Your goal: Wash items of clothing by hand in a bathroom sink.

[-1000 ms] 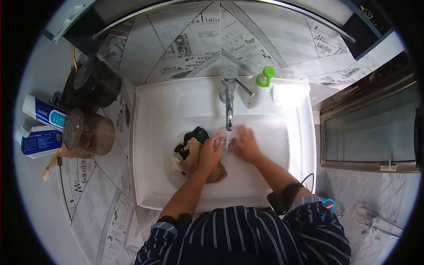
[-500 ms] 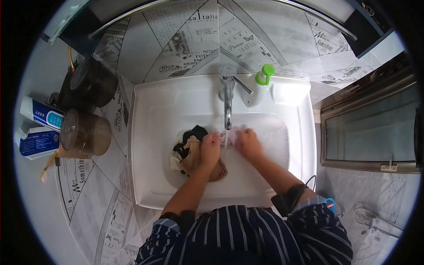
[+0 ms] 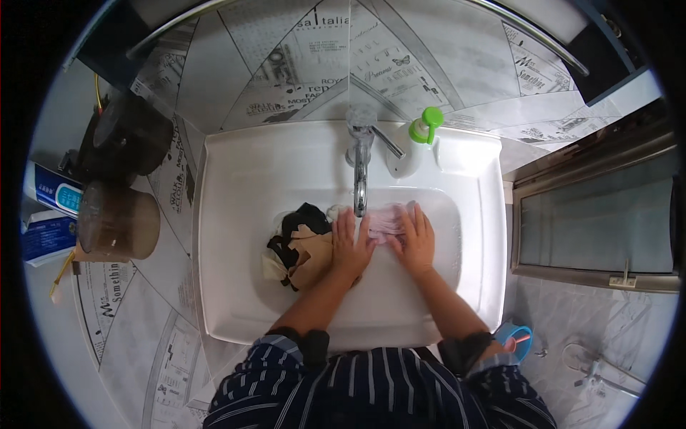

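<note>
"Taking the sink's bowl [image 3: 386, 293] as the clock, what's furthest left?"
"A brown canister [image 3: 121, 223], at nine. Inside the bowl, dark and tan clothes [image 3: 311, 250], also nine."
"Then?"
"The left hand [image 3: 350, 249], near the centre, fingers slightly spread. The faucet [image 3: 361, 168] is at twelve."
"And the pink cloth [image 3: 386, 222]?"
"Around one, between the hands. The right hand [image 3: 416, 245], towards three, rests parted fingers on its right end."
"Furthest right?"
"A blue tub [image 3: 509, 332], at four."
</note>
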`<move>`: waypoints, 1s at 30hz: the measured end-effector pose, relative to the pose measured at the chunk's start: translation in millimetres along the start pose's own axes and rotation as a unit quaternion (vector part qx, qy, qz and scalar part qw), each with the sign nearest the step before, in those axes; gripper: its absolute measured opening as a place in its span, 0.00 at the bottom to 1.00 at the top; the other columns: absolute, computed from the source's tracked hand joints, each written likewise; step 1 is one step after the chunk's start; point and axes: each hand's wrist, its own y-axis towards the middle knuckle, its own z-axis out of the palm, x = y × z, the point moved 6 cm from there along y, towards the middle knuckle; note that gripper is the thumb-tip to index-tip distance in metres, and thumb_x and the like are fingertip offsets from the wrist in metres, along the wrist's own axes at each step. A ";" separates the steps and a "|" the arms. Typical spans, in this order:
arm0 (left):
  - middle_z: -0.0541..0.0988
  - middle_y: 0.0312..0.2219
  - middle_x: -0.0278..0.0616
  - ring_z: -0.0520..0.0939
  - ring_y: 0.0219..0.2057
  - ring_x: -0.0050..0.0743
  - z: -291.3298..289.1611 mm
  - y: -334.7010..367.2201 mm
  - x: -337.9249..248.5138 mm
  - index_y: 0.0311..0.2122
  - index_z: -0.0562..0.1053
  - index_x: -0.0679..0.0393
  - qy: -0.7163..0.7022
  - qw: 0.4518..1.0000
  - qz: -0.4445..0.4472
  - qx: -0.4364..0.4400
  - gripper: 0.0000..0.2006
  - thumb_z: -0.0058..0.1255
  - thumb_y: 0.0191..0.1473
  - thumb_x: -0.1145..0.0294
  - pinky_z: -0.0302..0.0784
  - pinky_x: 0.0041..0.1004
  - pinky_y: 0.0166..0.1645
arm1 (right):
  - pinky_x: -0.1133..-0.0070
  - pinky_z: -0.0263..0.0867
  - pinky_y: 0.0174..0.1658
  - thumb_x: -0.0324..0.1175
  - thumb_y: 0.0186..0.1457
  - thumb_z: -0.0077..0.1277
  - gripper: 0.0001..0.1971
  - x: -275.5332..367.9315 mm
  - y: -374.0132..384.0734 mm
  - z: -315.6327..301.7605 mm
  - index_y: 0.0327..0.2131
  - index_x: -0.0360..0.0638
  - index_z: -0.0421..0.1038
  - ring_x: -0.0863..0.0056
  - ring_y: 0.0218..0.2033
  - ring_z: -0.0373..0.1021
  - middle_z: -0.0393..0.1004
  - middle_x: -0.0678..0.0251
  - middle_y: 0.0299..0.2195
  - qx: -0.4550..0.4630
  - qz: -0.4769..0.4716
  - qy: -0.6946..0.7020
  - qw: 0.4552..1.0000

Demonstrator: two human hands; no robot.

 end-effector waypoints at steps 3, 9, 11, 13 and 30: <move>0.52 0.57 0.63 0.51 0.59 0.63 20.0 -9.1 -4.3 0.55 0.58 0.62 0.032 0.989 0.103 0.101 0.32 0.50 0.47 0.58 0.44 0.53 0.61 | 0.59 0.40 0.60 0.48 0.41 0.57 0.38 4.0 -12.0 44.4 0.55 0.43 0.57 0.53 0.60 0.46 0.50 0.52 0.58 0.018 -0.001 -0.090 0.996; 0.47 0.58 0.62 0.46 0.61 0.60 -34.8 3.9 25.5 0.56 0.59 0.60 -0.042 0.980 0.016 0.194 0.28 0.46 0.50 0.64 0.42 0.48 0.62 | 0.58 0.37 0.61 0.49 0.40 0.57 0.38 18.0 5.5 19.5 0.53 0.39 0.58 0.53 0.62 0.41 0.49 0.49 0.58 0.166 -0.126 -0.034 0.977; 0.46 0.59 0.62 0.45 0.61 0.60 -38.4 1.8 58.0 0.56 0.60 0.60 -0.288 0.950 -0.065 -0.104 0.27 0.47 0.49 0.68 0.43 0.49 0.62 | 0.54 0.40 0.60 0.46 0.38 0.59 0.38 7.9 16.5 7.0 0.51 0.34 0.58 0.51 0.61 0.43 0.48 0.49 0.58 0.034 -0.020 -0.012 0.999; 0.47 0.59 0.59 0.47 0.61 0.59 -10.5 4.5 52.1 0.54 0.61 0.62 -0.199 0.971 -0.102 -0.081 0.24 0.45 0.50 0.70 0.45 0.48 0.61 | 0.55 0.42 0.59 0.41 0.40 0.58 0.35 18.4 13.9 28.7 0.50 0.33 0.59 0.50 0.60 0.44 0.50 0.49 0.57 -0.003 -0.036 0.063 0.997; 0.56 0.54 0.59 0.56 0.56 0.59 7.0 -16.8 31.1 0.54 0.61 0.62 0.013 0.999 -0.036 0.008 0.23 0.44 0.52 0.66 0.51 0.45 0.60 | 0.58 0.45 0.59 0.36 0.40 0.55 0.29 19.6 8.8 41.2 0.48 0.39 0.61 0.50 0.58 0.48 0.55 0.55 0.56 0.099 -0.139 0.066 0.983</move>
